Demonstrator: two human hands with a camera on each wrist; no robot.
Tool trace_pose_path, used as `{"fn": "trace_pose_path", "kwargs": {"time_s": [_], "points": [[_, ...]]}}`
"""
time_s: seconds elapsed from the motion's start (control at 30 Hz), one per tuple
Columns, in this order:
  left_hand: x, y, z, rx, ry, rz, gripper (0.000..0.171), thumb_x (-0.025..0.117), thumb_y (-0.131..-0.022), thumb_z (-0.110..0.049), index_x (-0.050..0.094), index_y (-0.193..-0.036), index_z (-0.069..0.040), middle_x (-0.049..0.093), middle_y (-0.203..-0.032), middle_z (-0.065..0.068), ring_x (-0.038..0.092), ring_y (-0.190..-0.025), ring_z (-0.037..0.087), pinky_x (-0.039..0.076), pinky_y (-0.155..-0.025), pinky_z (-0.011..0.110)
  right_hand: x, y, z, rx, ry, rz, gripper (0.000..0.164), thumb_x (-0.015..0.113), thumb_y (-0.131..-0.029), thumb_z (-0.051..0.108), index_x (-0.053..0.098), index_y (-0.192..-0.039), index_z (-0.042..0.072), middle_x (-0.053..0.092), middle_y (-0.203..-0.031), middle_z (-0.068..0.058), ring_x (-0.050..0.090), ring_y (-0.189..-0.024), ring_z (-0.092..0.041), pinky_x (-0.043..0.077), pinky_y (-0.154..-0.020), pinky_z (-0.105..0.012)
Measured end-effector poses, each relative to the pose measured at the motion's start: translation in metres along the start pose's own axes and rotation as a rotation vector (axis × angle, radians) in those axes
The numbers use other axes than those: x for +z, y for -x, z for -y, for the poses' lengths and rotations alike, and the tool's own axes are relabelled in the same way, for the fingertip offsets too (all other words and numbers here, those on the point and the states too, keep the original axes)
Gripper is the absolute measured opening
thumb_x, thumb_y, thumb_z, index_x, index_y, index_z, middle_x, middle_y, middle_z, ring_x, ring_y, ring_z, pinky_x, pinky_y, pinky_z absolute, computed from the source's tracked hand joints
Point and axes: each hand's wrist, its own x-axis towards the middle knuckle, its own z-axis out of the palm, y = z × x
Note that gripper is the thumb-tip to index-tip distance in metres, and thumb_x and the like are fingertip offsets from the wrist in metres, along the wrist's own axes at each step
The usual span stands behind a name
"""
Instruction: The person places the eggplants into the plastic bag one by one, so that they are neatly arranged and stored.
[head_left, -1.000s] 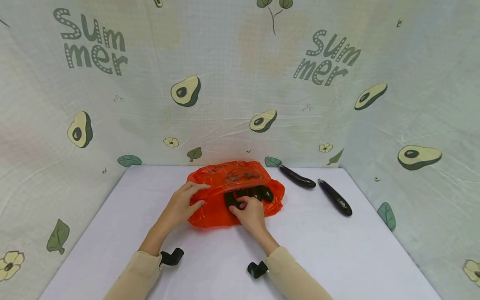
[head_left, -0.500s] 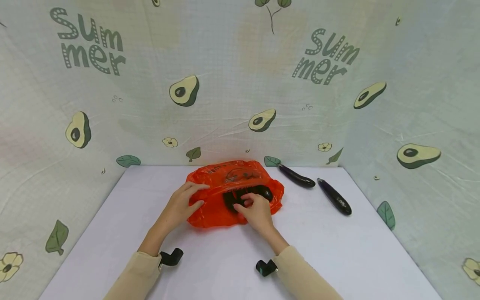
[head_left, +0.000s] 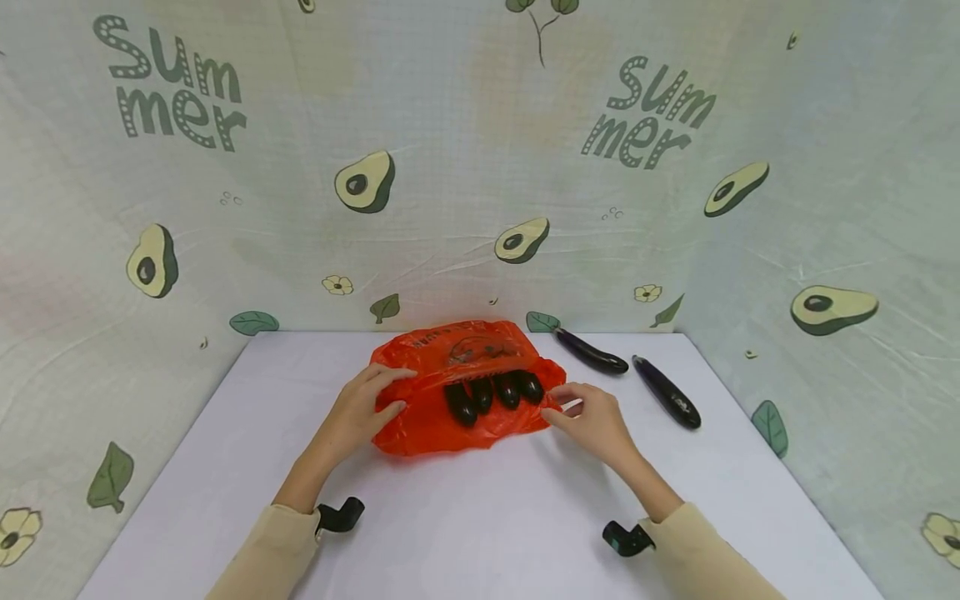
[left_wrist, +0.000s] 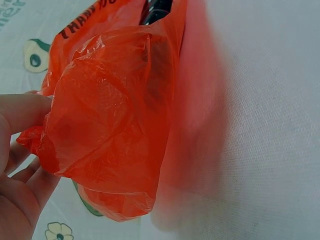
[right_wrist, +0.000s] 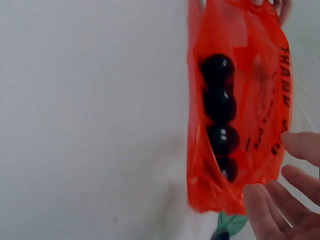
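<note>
If you think of the worktop (head_left: 465, 508) as a clock with the red bag (head_left: 472, 354) in its middle and 6 o'clock by the person, then both hands are at the sides of the bag. The bag lies on its side, with its mouth facing 6 o'clock. Four eggplants (head_left: 507, 390) are inside it, all in a row. Their round, shiny ends poke toward the mouth.

The left hand (head_left: 360, 408) is at 9 o'clock. Its thumb and fingers curl round that end of the bag and hold it. The right hand (head_left: 592, 421) is between 3 and 4 o'clock. Its fingers are spread, with the tips right at the edge of the bag. I can't tell if they touch it, but I don't see a pinch.

Two more eggplants lie loose on the worktop. The far eggplant (head_left: 592, 352) is at 2 o'clock, close to the bag. The near eggplant (head_left: 667, 393) is at 3 o'clock, out past the right hand.

If the job is to fill the bag, it looks more than half done: four are in and two are left out. The bag isn't closed yet either.
</note>
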Motion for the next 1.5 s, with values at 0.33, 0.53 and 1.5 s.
{"fn": "trace_pose_path", "kwargs": {"time_s": [0.33, 0.53, 1.5], "points": [[0.001, 0.001, 0.001, -0.004, 0.001, 0.005, 0.054, 0.083, -0.092, -0.005, 0.067, -0.141, -0.019, 0.063, -0.124, 0.002, 0.062, -0.115, 0.023, 0.061, -0.099, 0.047, -0.076, 0.003, -0.053, -0.018, 0.196, -0.095, 0.039, 0.085, -0.091, 0.022, 0.074, -0.122, 0.002, 0.075, -0.109, -0.018, 0.075, -0.091, -0.031, 0.061, -0.07, -0.035], [0.0, 0.001, 0.0, 0.004, 0.008, -0.001, 0.054, 0.083, -0.091, -0.005, 0.067, -0.141, -0.02, 0.063, -0.123, 0.001, 0.062, -0.114, 0.022, 0.061, -0.098, 0.045, -0.103, 0.001, -0.092, 0.019, 0.308, -0.12, 0.048, 0.084, -0.091, 0.021, 0.069, -0.129, -0.004, 0.071, -0.12, -0.027, 0.07, -0.101, -0.042, 0.06, -0.08, -0.052], [0.001, 0.001, 0.0, -0.02, 0.006, 0.007, 0.053, 0.083, -0.092, -0.006, 0.068, -0.141, -0.02, 0.063, -0.124, 0.002, 0.062, -0.118, 0.024, 0.061, -0.099, 0.047, -0.126, -0.002, -0.169, 0.097, 0.399, 0.055, 0.057, 0.082, -0.089, 0.018, 0.06, -0.134, -0.01, 0.066, -0.119, -0.037, 0.068, -0.095, -0.046, 0.057, -0.077, -0.059]]}}
